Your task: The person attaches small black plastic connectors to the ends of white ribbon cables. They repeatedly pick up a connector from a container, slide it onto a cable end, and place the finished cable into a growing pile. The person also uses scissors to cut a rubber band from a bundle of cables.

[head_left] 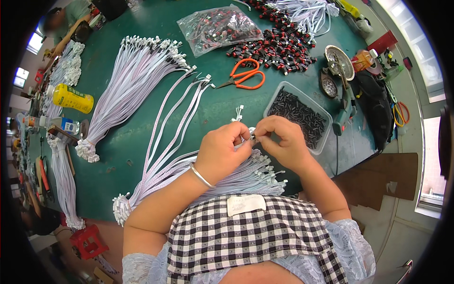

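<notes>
Together at centre, both hands pinch a small connector point(252, 137): left hand point(221, 150) curled from seven o'clock, right hand point(283, 140) from five o'clock, above the green tabletop point(222, 102).

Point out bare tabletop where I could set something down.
Bare green table lies between the loose white cables, the orange scissors and the clear tray. Another patch sits between the bundled cables and the near edge. Around both hands it is crowded.
</notes>
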Tool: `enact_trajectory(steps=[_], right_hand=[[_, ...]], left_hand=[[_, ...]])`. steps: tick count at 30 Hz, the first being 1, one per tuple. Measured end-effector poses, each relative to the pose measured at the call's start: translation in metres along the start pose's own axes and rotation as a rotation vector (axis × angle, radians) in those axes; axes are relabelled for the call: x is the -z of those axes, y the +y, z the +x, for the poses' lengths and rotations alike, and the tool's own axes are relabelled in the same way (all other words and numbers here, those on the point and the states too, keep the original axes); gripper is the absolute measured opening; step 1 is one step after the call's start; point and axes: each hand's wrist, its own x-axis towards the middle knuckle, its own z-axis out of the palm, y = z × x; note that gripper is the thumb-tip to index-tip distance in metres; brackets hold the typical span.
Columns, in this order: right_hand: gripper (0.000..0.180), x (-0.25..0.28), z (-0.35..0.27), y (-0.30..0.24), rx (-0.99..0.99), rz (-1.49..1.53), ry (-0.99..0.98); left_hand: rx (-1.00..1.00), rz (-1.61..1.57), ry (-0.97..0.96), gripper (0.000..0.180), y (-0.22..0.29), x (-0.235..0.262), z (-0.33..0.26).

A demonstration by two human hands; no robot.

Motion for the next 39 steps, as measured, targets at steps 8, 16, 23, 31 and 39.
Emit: enact_trajectory(steps=[8,16,23,31,39], right_hand=[[0.016,0.002,0.001,0.002,-0.005,0.02,-0.025],[0.016,0.008,0.003,-0.003,-0.041,0.024,-0.117],[0.016,0.01,0.003,-0.001,-0.048,0.031,-0.19],[0.018,0.006,0.003,-0.006,-0.021,-0.057,-0.13],[0.018,0.01,0.008,0.001,0.224,-0.149,-0.186]], left_hand=[[-0.189,0.079,0.088,0.013,-0.003,0.0,-0.003],[-0.164,0.046,-0.004,0.012,-0.001,0.004,-0.002],[-0.055,-0.117,-0.086,0.011,-0.004,0.005,-0.003],[0.024,-0.189,-0.082,0.012,-0.004,0.007,-0.002],[0.117,-0.338,-0.324,0.039,-0.006,0.016,-0.003]])
